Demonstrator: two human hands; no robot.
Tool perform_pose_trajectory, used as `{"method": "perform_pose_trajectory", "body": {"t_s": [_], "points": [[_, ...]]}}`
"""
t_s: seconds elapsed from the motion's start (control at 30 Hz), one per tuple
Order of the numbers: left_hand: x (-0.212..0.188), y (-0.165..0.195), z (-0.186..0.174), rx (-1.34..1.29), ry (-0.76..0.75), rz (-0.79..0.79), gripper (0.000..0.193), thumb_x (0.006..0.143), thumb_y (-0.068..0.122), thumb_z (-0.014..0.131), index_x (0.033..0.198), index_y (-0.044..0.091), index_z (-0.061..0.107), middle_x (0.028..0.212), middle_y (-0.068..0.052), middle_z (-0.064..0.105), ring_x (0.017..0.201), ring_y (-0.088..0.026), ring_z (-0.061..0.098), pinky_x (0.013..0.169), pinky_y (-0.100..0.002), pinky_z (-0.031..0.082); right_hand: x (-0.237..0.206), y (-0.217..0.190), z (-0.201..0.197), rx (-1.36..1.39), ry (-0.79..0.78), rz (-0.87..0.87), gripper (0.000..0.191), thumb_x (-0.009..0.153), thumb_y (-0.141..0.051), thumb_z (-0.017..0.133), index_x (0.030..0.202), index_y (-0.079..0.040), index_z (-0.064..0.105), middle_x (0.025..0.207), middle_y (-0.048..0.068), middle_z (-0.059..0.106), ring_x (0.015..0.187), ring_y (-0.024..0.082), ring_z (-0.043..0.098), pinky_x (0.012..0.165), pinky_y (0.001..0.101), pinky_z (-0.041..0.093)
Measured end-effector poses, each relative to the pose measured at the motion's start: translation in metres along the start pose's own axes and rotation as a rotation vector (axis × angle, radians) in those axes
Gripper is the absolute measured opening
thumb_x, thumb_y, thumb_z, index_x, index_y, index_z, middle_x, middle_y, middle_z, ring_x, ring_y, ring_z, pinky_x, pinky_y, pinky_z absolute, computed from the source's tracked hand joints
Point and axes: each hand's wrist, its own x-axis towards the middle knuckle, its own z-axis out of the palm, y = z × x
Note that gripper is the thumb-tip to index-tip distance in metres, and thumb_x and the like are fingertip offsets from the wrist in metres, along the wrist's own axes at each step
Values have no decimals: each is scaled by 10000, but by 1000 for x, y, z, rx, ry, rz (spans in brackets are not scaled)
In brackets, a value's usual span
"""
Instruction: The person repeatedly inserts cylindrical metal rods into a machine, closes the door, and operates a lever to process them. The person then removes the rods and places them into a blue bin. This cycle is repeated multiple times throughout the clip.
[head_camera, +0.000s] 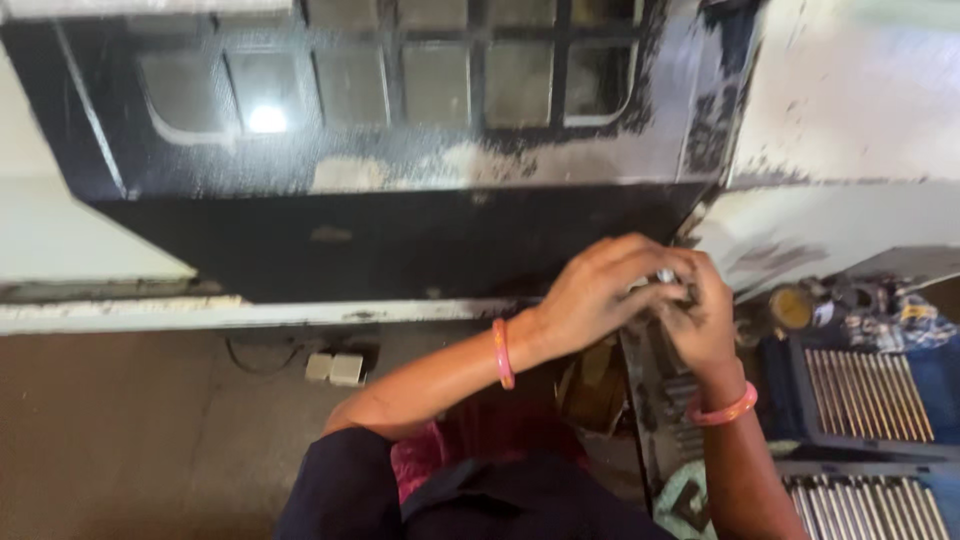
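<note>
My left hand and my right hand meet at the centre right, fingers curled around one small shiny metal part held between them. Most of the part is hidden by the fingers. Each wrist carries a pink bangle. The hands hover over a dark, greasy metal stand. Right behind them is the lower edge of a big black machine door with a gridded window.
Blue trays filled with several thin metal rods lie at the lower right. A yellowish round piece and a patterned cloth sit above them. Two pale pedal switches rest on the brown floor at the left.
</note>
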Motion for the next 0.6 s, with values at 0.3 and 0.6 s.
{"method": "perform_pose_trajectory", "body": {"t_s": [0.3, 0.6], "points": [[-40, 45, 11, -118, 85, -139, 311, 928, 53, 770, 1230, 72, 698, 1115, -68, 687, 920, -192, 711, 843, -288, 592, -43, -4, 1, -74, 21, -168, 236, 969, 127, 620, 1192, 58, 582, 1078, 96, 660, 1028, 143, 640, 932, 260, 518], [-76, 70, 11, -52, 144, -187, 336, 942, 177, 766, 1253, 79, 685, 1108, -69, 677, 1007, -163, 671, 888, -299, 562, -82, -16, -42, -37, 263, -211, 296, 1052, 122, 636, 1319, -1, 667, 1175, 72, 688, 984, 134, 653, 893, 276, 556]]}}
